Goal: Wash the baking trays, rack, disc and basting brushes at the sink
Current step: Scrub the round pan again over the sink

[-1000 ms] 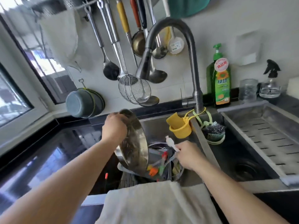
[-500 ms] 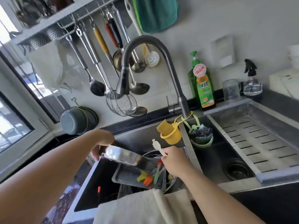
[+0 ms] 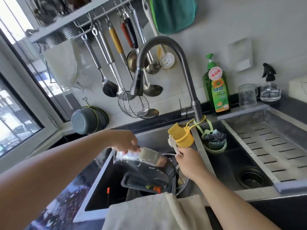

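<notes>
The left hand [image 3: 123, 141] grips the upper edge of a shiny round metal disc [image 3: 146, 157] and holds it tilted over the left basin of the steel double sink [image 3: 99, 173]. The right hand [image 3: 188, 161] has its fingers curled around the handle of a white basting brush [image 3: 172, 144], whose head points up, just beside a yellow silicone holder [image 3: 183, 137] hanging from the base of the dark grey curved faucet [image 3: 166, 52].

Under the disc a dark grey rectangular baking tray [image 3: 149, 179] leans inside the left basin. At its lower edge some small orange and green brush heads [image 3: 154, 188] are visible, partly hidden. Part of a round wire rack [image 3: 181, 178] shows to the right of the tray, below the right hand.

A cream cloth towel [image 3: 149, 211] lies over the front edge of the sink. A green bottle of dish soap [image 3: 216, 87] stands on the dark desk [image 3: 289, 102] behind the right basin. Metal ladles and a wire skimmer [image 3: 132, 103] hang on the wall behind the faucet.
</notes>
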A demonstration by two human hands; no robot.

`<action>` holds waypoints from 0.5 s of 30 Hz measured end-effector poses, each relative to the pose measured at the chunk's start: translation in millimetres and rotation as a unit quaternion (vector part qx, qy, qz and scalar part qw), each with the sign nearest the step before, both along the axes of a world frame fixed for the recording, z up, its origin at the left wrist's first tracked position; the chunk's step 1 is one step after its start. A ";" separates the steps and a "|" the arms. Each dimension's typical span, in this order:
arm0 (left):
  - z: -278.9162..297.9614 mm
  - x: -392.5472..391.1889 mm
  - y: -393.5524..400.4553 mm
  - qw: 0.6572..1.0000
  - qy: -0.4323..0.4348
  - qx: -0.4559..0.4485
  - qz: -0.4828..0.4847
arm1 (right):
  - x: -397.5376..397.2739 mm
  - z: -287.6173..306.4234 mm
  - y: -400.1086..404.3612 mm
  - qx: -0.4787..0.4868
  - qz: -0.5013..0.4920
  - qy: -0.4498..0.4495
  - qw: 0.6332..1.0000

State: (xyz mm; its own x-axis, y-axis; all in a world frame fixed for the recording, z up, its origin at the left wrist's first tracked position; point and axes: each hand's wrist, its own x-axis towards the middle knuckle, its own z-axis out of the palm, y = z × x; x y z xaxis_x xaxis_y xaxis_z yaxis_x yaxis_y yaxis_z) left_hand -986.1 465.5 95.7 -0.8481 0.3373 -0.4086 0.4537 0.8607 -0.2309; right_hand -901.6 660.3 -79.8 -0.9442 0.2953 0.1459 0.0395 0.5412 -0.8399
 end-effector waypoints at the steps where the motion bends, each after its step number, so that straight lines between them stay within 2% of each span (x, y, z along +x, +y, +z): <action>1: 0.1 0.4 2.4 0.999 0.020 -0.014 -0.026 | 0.3 2.0 0.1 -0.010 -0.012 0.012 1.000; 3: -1.3 -1.9 3.6 0.997 0.042 -0.037 -0.056 | 1.5 5.6 -0.3 -0.024 -0.037 0.029 0.999; 4: -1.7 -6.1 1.4 0.997 0.051 -0.011 -0.053 | 2.1 7.0 -0.2 -0.026 -0.046 0.033 0.998; 6: -2.5 -14.8 -5.1 0.993 0.055 0.105 -0.011 | 1.8 6.6 -0.4 -0.030 -0.059 0.041 0.997; 8: -3.3 -18.5 -10.3 0.966 0.033 0.252 0.056 | 1.1 7.0 0.9 -0.039 -0.071 0.049 0.996; 10: -10.2 -19.2 -16.6 0.905 0.009 0.410 0.115 | 0.0 6.6 1.1 -0.036 -0.078 0.057 0.995; 12: -25.4 -17.5 -22.4 0.830 0.006 0.530 0.172 | -1.4 4.5 0.4 -0.024 -0.079 0.058 0.995; 15: -65.8 -18.9 -35.1 0.691 -0.016 0.663 0.290 | -3.9 2.8 -1.4 -0.004 -0.076 0.050 0.996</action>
State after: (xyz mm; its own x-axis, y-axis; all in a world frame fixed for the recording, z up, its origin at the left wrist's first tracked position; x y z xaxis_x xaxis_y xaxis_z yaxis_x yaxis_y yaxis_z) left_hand -1005.0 430.3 30.0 -0.9952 0.0415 -0.0884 -0.0687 0.3461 0.9357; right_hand -905.4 658.9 -77.1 -0.8697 0.4345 0.2343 0.0361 0.5295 -0.8476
